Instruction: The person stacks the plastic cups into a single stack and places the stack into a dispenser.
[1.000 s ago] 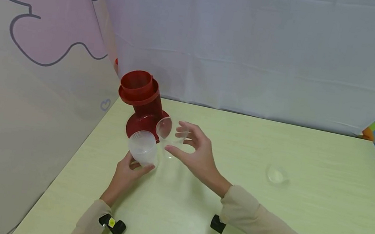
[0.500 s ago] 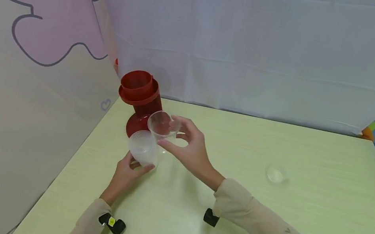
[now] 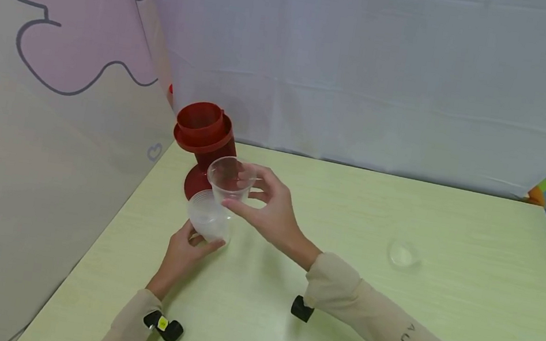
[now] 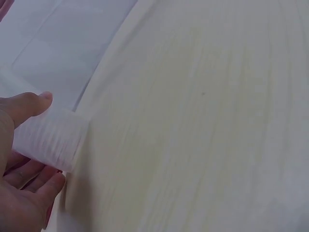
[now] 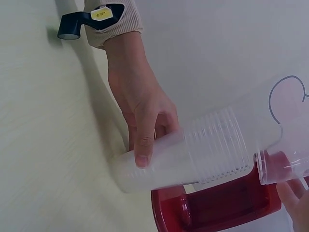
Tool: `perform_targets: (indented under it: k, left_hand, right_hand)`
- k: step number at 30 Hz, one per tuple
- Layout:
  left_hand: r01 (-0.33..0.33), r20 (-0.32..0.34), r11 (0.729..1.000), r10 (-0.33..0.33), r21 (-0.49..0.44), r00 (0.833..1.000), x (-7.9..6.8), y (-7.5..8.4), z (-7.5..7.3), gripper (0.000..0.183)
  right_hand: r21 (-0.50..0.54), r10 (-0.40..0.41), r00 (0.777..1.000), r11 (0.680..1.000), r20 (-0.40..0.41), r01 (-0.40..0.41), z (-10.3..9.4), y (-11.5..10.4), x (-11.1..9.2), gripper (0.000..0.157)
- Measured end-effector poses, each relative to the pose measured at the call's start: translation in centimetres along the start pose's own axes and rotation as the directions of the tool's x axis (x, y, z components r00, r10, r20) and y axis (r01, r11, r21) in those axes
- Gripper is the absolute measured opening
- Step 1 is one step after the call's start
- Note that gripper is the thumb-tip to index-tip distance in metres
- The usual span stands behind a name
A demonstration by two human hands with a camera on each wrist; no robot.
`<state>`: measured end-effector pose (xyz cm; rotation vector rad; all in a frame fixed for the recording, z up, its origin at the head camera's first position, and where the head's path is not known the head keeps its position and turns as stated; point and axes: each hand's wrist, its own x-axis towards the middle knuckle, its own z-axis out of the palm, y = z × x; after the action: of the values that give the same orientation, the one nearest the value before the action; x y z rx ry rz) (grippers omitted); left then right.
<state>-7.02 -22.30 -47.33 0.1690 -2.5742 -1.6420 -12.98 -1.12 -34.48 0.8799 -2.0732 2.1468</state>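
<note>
Low down on a stack of clear plastic cups (image 3: pixel 206 213), my left hand (image 3: pixel 186 253) grips with thumb and fingers on either side. The right wrist view shows the stack (image 5: pixel 193 154) tilted, its rims nested close together. My right hand (image 3: pixel 270 205) holds a single clear cup (image 3: pixel 229 182) between thumb and fingers, just above and right of the stack's mouth. Whether that cup touches the stack I cannot tell. Right behind both stands a dark red holder (image 3: pixel 205 132) with a round base and a wide collar, partly hidden by the single cup.
Another small clear cup or lid (image 3: pixel 402 254) lies on the pale wooden table (image 3: pixel 350 216) to the right. A white cloth (image 3: pixel 370 73) hangs along the back edge, and a printed panel (image 3: pixel 75 125) closes the left side.
My right hand has moved left and slightly away from me with the single cup, bringing it over toward the stack. The left hand and the stack have stayed in place.
</note>
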Motion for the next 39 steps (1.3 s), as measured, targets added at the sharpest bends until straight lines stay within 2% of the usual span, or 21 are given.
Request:
perform_targets:
  k: [5, 9, 12, 17, 21, 29, 33, 39]
  left_hand:
    - [-0.006, 0.002, 1.000, 0.006, -0.013, 1.000, 0.1, -0.1, 0.0, 0.073]
    - [-0.003, 0.020, 1.000, 0.004, -0.010, 1.000, 0.3, -0.2, 0.1, 0.074]
    - [0.003, 0.028, 1.000, -0.003, -0.008, 1.000, 0.4, -0.2, 0.0, 0.075]
    - [0.017, 0.035, 1.000, -0.017, 0.003, 0.999, 0.4, -0.1, 0.0, 0.078]
    - [0.026, 0.035, 0.999, -0.027, 0.020, 0.999, 0.3, -0.2, -0.1, 0.078]
    - [0.016, 0.026, 1.000, -0.016, -0.003, 1.000, 0.2, -0.4, -0.3, 0.073]
    - [0.013, 0.021, 1.000, -0.012, -0.028, 1.000, 0.3, -0.4, -0.4, 0.073]
    - [0.020, 0.025, 0.999, -0.019, -0.050, 1.000, 0.3, -0.4, -0.3, 0.071]
  right_hand:
    - [0.034, -0.002, 1.000, 0.999, -0.004, 0.002, 0.4, 0.1, 0.3, 0.063]
    - [0.043, 0.009, 1.000, 0.999, 0.003, -0.009, 0.5, -1.8, 0.3, 0.066]
    - [0.023, -0.003, 1.000, 1.000, 0.014, 0.002, 0.7, -3.3, 0.3, 0.066]
    - [-0.021, -0.041, 0.998, 0.999, 0.042, 0.042, 1.3, -3.4, 0.4, 0.067]
    - [-0.044, -0.067, 0.996, 0.997, 0.061, 0.070, 1.8, -3.1, 0.6, 0.067]
    - [-0.057, -0.095, 0.991, 0.993, 0.093, 0.100, 2.8, 0.5, 1.2, 0.073]
    - [-0.051, -0.118, 0.987, 0.991, 0.109, 0.125, 3.2, 1.0, 1.3, 0.072]
    - [-0.079, -0.103, 0.986, 0.990, 0.129, 0.113, 3.5, 1.1, 1.0, 0.072]
